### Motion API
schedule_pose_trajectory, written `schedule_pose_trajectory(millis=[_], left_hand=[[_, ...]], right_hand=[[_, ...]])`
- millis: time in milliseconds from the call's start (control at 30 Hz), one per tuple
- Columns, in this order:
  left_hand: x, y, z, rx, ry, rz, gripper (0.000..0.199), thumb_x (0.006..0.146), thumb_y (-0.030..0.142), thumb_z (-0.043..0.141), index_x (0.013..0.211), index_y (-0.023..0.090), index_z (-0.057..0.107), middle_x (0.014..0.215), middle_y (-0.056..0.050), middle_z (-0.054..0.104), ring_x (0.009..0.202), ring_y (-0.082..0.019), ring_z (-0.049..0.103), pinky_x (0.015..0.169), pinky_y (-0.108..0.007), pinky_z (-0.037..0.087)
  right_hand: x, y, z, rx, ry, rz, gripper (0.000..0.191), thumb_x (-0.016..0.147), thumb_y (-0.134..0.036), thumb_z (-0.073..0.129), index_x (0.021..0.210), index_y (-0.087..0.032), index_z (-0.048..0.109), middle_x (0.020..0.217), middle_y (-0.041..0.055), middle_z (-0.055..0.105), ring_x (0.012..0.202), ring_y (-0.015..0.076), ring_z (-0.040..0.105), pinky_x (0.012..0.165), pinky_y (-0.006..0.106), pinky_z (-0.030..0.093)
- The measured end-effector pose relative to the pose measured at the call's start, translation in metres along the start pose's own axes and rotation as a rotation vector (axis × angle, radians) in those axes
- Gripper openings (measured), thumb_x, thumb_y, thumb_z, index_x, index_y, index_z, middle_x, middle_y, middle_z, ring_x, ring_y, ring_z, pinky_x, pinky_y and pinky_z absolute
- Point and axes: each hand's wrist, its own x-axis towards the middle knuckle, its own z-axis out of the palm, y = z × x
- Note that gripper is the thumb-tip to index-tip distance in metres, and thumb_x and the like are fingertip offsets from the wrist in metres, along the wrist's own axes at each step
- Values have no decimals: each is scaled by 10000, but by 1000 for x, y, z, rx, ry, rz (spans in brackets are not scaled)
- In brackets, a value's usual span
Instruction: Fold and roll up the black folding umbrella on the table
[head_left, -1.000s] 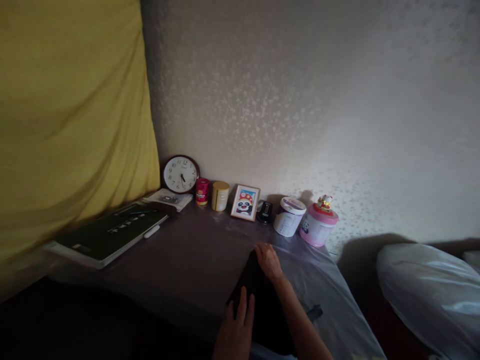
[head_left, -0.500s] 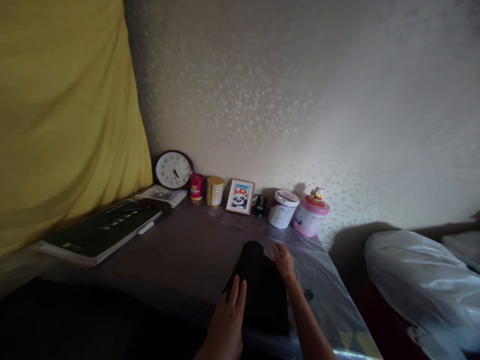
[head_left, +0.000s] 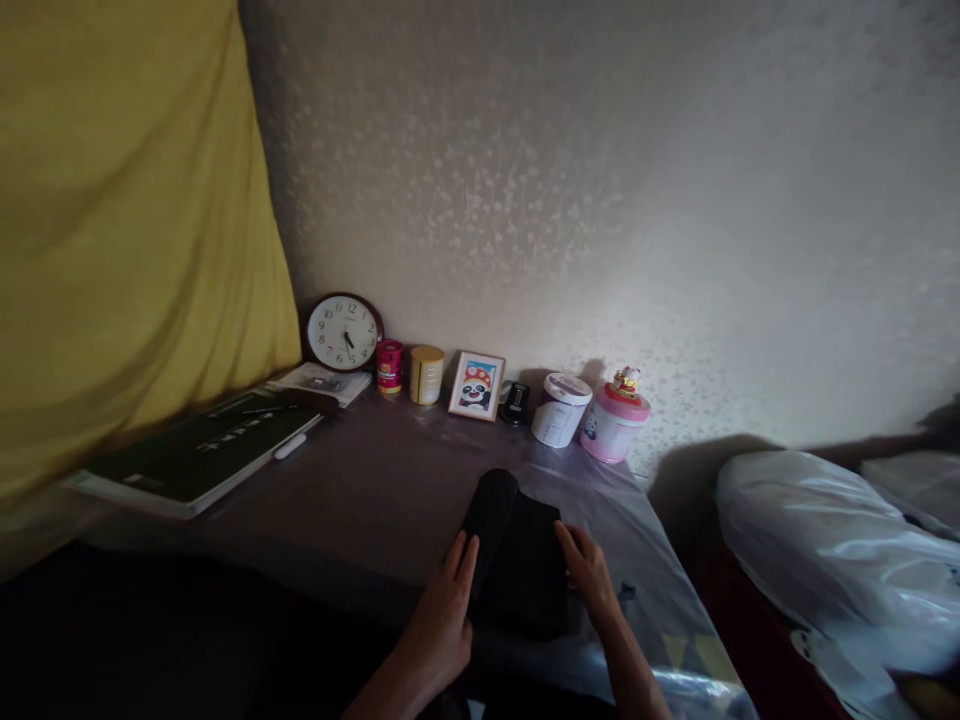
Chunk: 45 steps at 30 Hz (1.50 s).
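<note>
A piece of black cloth (head_left: 529, 570) lies on the near part of the table, its left side turned over into a thick rounded fold (head_left: 491, 510). My left hand (head_left: 442, 620) rests along that fold with its fingers stretched out; its thumb side is partly hidden. At the cloth's right edge, my right hand (head_left: 589, 570) pinches the border between thumb and fingers. The cloth is too dark to show what kind of item it is. A small dark object (head_left: 627, 592) lies just right of my right wrist.
The table (head_left: 360, 500) has a glossy cover. Along the wall stand a clock (head_left: 345, 332), a red can (head_left: 390, 366), a yellow can (head_left: 427, 376), a framed panda picture (head_left: 477, 386) and two tubs (head_left: 561, 410). A large green book (head_left: 202, 450) lies left. Plastic-wrapped bundles (head_left: 832, 540) sit right.
My right hand has come down and nearer along the cloth's right side and now grips its edge. My left hand stays at the fold. The view has shifted slightly.
</note>
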Motion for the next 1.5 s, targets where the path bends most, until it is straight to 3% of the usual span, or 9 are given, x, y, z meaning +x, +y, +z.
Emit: schedule_pose_trajectory(millis=[233,400,633,900,1067,1200,1433,1500], left_hand=[[-2,11,-5,68,-15,-27,942,591,-78,369,1434,167,26,1513,-130,43,1360,-225,193,1054,-334,302],[-3,17,-6,123,-43,-34,943,599,-52,396,1430,161,6,1497,-187,43,1348,-273,215,1035,-405,319],[-2,28,-15,234,-104,-66,874,590,-98,386,1412,60,137,1480,-225,108,1341,-261,239,1061,-360,287],[0,22,-10,247,-103,-25,799,583,-68,422,1364,28,286,1469,-220,177,1340,-272,243,1073,-377,274],[-1,13,-9,120,-14,-11,863,581,-57,434,1396,32,164,1475,-214,179,1311,-250,314,1065,-366,295],[-2,7,-11,17,60,25,887,617,-21,432,1418,123,79,1462,-149,269,1287,-214,357,1057,-367,309],[-16,-5,-9,29,52,-26,696,730,110,452,1368,91,177,1384,-170,389,1247,-235,409,1021,-377,355],[-21,-6,-13,72,110,-7,614,769,152,442,1342,106,229,1333,-170,444,1205,-252,451,985,-403,391]], right_hand=[[4,-16,4,26,-10,-53,381,679,-536,527,659,-172,639,568,28,612,570,193,575,506,270,400],[11,-39,10,177,-111,-77,390,702,-538,525,664,-163,622,546,-8,569,539,146,522,450,224,350],[29,-75,44,265,-134,-121,354,698,-509,536,618,-166,575,522,-29,506,524,116,464,444,215,324],[36,-77,79,283,-134,-110,293,680,-451,542,596,-170,544,505,-45,483,498,99,441,438,211,318],[37,-77,88,312,-207,-78,237,709,-396,554,741,-167,606,583,-12,604,553,138,569,457,215,403],[35,-78,93,344,-311,-25,273,767,-362,521,927,-150,586,651,16,667,535,153,632,465,236,469],[27,-84,90,399,-452,-61,245,806,-311,459,971,-141,521,710,44,697,651,137,663,575,241,501],[25,-84,88,359,-473,-109,228,783,-278,470,952,-140,537,738,55,705,670,140,659,607,257,500]])
